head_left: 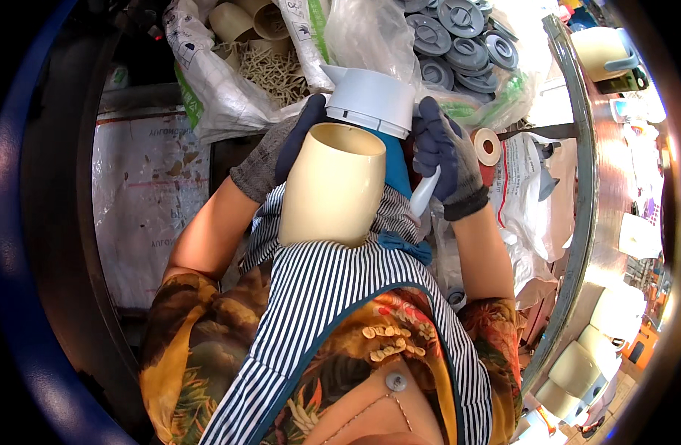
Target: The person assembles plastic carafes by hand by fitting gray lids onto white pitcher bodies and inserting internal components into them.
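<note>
A cream, open-topped jug body (329, 189) rests upright in my lap against the striped apron, tilted slightly. Just beyond its rim is a pale grey jug collar (374, 96) with a pouring spout on its left side. My left hand (300, 141), in a dark-coated glove, curls along the left of the jug body, its upper fingers reaching the collar's edge; some fingers are hidden. My right hand (446, 156), gloved alike, is closed at the collar's right side. A pale grey handle (426, 191) sticks out below that fist; where it joins the collar is covered.
Ahead lie a white sack (196, 67) with cream jug bodies and many small beige pieces, and a clear bag of round grey lids (459, 48). A tape roll (487, 147) is right of my hand. A metal frame bar (581, 185) borders a bench with finished-looking jugs (604, 53).
</note>
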A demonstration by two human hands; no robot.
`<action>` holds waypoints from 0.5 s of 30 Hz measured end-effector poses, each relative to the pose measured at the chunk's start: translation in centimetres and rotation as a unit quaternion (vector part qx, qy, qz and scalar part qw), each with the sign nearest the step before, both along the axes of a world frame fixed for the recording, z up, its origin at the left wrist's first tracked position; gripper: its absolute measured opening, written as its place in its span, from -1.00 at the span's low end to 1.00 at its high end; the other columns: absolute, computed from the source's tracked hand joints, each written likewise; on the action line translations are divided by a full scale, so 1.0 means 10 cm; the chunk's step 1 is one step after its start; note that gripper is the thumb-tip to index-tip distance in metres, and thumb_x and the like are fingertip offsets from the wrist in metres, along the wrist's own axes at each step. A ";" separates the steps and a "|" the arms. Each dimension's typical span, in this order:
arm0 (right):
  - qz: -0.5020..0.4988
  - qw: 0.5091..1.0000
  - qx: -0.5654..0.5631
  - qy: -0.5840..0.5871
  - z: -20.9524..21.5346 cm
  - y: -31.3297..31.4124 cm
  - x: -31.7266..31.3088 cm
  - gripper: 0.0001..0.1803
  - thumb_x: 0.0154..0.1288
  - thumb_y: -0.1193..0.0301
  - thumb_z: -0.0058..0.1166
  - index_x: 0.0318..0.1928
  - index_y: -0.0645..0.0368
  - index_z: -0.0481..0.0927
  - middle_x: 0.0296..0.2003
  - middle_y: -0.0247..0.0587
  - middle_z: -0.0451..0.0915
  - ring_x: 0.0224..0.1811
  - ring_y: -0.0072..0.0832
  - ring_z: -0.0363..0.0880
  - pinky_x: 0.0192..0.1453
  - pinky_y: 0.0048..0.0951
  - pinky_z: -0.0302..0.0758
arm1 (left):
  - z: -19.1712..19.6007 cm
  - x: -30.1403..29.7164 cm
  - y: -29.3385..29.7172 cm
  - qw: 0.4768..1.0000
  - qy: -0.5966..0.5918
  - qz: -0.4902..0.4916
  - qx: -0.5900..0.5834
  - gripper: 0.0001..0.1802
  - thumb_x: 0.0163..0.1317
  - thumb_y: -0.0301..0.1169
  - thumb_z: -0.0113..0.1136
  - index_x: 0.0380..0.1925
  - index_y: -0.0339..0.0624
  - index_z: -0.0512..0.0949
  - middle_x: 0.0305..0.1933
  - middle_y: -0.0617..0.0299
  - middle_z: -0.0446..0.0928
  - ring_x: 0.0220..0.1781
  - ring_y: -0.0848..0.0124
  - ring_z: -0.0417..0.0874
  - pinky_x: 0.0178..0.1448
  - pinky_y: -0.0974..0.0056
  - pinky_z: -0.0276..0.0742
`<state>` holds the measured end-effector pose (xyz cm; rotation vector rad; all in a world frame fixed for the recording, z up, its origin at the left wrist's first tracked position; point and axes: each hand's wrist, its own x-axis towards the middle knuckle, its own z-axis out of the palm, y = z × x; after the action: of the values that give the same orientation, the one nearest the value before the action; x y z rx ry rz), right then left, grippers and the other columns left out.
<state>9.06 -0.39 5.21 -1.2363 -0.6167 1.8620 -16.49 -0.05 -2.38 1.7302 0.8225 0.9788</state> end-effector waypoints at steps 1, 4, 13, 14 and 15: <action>0.010 1.000 -0.018 0.014 -0.05 0.05 0.04 -0.79 0.48 0.18 -0.05 -0.22 0.03 0.43 -0.65 -0.60 0.22 -0.74 -0.76 0.12 -0.70 -0.64 0.03 | 0.07 0.05 -0.01 0.994 -0.054 -0.010 -0.091 -0.49 0.47 -0.13 -0.13 0.22 -0.29 0.32 0.10 0.02 0.52 0.14 0.40 0.56 0.20 0.27 0.50; 0.036 0.998 -0.032 0.036 -0.16 0.11 0.06 -0.84 0.47 0.25 -0.07 -0.21 0.03 0.44 -0.65 -0.62 0.22 -0.75 -0.77 0.11 -0.71 -0.66 0.02 | 0.19 0.10 0.02 0.869 -0.263 -0.052 -0.415 -0.37 0.56 0.01 -0.48 0.22 -0.27 0.34 0.06 0.08 0.56 0.12 0.44 0.56 0.20 0.31 0.51; 0.010 1.000 -0.024 0.017 -0.24 -0.01 0.02 -0.79 0.46 0.22 -0.02 -0.21 0.09 0.44 -0.67 -0.63 0.22 -0.77 -0.78 0.10 -0.71 -0.66 0.02 | 0.32 0.09 0.01 0.925 -0.149 -0.056 -0.345 -0.26 0.52 0.11 -0.59 0.34 -0.25 0.24 0.23 0.11 0.47 0.19 0.47 0.52 0.27 0.33 0.45; 0.010 0.999 -0.019 0.028 -0.25 -0.02 0.02 -0.79 0.46 0.22 -0.02 -0.21 0.09 0.44 -0.67 -0.63 0.22 -0.78 -0.78 0.10 -0.71 -0.65 0.02 | 0.31 0.11 0.00 0.916 -0.166 -0.046 -0.363 -0.27 0.52 0.11 -0.59 0.34 -0.24 0.23 0.23 0.11 0.47 0.20 0.47 0.51 0.28 0.32 0.45; 0.010 0.999 -0.014 0.039 -0.26 -0.04 0.02 -0.78 0.46 0.22 -0.01 -0.21 0.09 0.44 -0.67 -0.63 0.23 -0.78 -0.78 0.10 -0.72 -0.65 0.02 | 0.30 0.13 -0.01 0.906 -0.183 -0.037 -0.381 -0.27 0.53 0.10 -0.59 0.35 -0.24 0.22 0.24 0.11 0.46 0.21 0.47 0.50 0.28 0.32 0.44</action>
<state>9.29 -0.76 2.63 -1.1738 -0.5653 1.9313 -15.24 -0.16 0.59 0.8641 0.7446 0.7491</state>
